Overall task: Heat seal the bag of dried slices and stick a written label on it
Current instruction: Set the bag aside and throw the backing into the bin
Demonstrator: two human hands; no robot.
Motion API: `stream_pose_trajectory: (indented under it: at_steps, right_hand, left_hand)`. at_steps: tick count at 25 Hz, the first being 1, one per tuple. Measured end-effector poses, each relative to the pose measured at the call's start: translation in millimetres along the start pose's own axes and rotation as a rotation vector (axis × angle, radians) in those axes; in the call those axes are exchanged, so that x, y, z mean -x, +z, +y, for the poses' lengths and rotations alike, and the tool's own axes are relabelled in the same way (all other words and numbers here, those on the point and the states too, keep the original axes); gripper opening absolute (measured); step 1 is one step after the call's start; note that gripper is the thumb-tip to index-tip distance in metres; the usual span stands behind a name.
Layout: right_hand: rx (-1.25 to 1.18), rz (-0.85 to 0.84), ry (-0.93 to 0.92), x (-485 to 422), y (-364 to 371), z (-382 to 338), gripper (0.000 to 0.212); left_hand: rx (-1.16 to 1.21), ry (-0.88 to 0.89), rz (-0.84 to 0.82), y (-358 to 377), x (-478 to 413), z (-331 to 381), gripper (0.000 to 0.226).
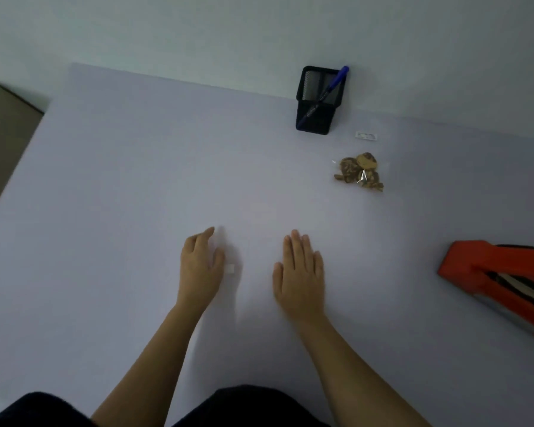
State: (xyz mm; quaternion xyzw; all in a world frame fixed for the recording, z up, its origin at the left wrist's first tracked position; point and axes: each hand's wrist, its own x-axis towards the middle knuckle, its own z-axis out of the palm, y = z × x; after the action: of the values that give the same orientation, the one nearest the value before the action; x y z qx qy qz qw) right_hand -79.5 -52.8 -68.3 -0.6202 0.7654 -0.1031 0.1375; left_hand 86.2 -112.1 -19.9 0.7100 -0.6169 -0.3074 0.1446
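Note:
A clear bag of brown dried slices (359, 175) lies on the pale table (136, 180), far right of centre. Beyond it sits a small white label strip (366, 136). A blue pen (327, 90) leans in a black mesh holder (318, 100) at the back. The red heat sealer (500, 282) pokes in from the right edge. My left hand (199, 266) rests on the table with relaxed fingers, a small white square (230, 268) lying just beside its thumb. My right hand (301, 272) lies flat, palm down, fingers straight. Neither hand holds anything.
The table ends against a white wall at the back. A beige surface (3, 143) shows past the table's left edge. My dark clothing (244, 408) fills the bottom of the view.

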Motion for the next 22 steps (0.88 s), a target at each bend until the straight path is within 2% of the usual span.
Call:
stream_pose_trajectory:
  at_steps: [4,13,17,22]
  right_hand:
    - [0.036,-0.065,-0.013,29.7,10.6,-29.5,0.057]
    - [0.083,-0.057,-0.031,30.6,14.6,-32.7,0.061]
    - [0.089,-0.033,-0.048,30.8,18.1,-30.8,0.061]
    - [0.109,-0.077,-0.038,29.3,19.1,-30.6,0.062]
  left_hand:
    - [-0.042,0.030,-0.005,7.5,43.0,-40.5,0.037]
    - [0.007,0.051,0.089,12.1,32.1,-40.7,0.017]
    - [0.051,-0.043,0.111,11.8,30.8,-33.6,0.022]
    - [0.018,0.012,0.077,13.4,26.5,-33.0,0.017]
